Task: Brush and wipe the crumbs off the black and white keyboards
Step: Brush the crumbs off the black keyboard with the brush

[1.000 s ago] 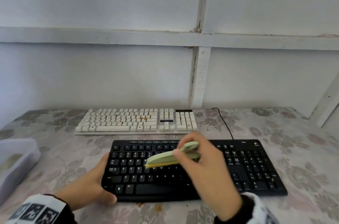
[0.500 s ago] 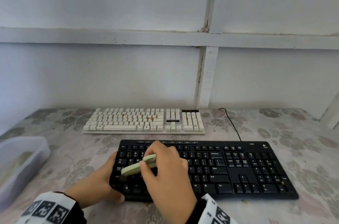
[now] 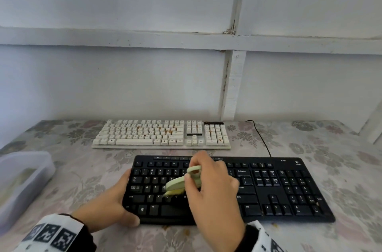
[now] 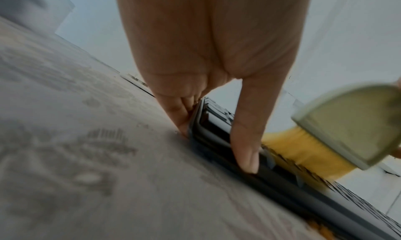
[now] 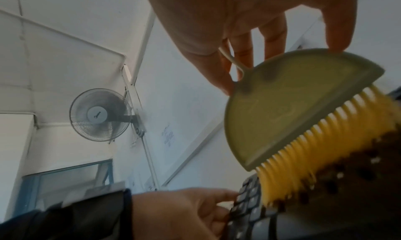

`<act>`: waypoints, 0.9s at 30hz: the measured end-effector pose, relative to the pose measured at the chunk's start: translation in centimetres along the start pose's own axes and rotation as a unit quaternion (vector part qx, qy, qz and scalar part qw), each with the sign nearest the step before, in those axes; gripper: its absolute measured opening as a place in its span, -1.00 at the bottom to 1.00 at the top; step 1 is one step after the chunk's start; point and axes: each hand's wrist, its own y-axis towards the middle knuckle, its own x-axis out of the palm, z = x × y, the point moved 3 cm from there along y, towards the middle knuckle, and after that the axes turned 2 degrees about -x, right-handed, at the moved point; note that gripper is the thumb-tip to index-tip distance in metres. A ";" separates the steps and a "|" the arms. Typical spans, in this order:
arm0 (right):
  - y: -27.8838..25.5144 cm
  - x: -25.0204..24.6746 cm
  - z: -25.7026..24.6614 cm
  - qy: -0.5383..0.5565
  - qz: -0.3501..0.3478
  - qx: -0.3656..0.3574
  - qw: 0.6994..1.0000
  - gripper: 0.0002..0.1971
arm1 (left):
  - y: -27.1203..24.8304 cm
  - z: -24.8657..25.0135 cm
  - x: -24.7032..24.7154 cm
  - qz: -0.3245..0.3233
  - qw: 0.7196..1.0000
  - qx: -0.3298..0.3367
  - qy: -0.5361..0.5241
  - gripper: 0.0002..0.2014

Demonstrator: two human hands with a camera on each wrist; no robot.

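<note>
Low in the frame's centre, the right hand point(image 3: 213, 187) pinches a green brush point(image 3: 182, 182), bristles on the black keyboard point(image 3: 279, 191); the left hand point(image 3: 111, 208) grips its left edge below the white keyboard point(image 3: 161, 135).

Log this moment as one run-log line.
step: brushing black keyboard | right hand: holds green brush, bristles on keys | left hand: steadies left end | white keyboard: crumbs remain

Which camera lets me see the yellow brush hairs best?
The right wrist view: the brush fills it, its yellow bristles standing out one by one on the black keyboard. The left wrist view shows them blurred; the head view shows only a small yellow fringe.
</note>
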 end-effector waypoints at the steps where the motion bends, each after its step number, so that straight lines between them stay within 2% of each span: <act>1: -0.1 -0.3 0.0 0.010 0.000 0.002 1.000 -0.86 | 0.0 0.0 0.0 -0.002 1.000 0.001 0.000 0.08; 4: -0.3 -0.6 0.3 0.072 -0.016 0.021 0.997 -0.87 | 0.0 0.2 0.1 -0.007 1.000 0.005 -0.010 0.05; 10: -0.5 -2.2 1.9 0.024 0.046 0.039 0.998 -0.79 | 0.0 0.1 0.2 -0.011 1.000 0.015 -0.024 0.04; 14: -0.7 -2.2 2.0 0.073 0.023 0.045 0.996 -0.84 | 0.1 -0.1 0.1 -0.008 1.000 0.017 -0.017 0.06; 19: -1.3 -3.6 3.3 0.028 0.063 0.060 0.996 -0.79 | 0.0 -0.1 0.1 -0.011 1.000 0.009 -0.009 0.06; 23: -1.4 -3.8 3.3 0.063 0.051 0.054 0.995 -0.80 | 0.0 0.0 0.1 -0.010 1.000 0.011 -0.009 0.06; 27: -1.7 -4.7 4.8 0.023 0.085 0.059 0.994 -0.77 | 0.1 -0.2 0.1 -0.011 1.000 0.011 -0.014 0.07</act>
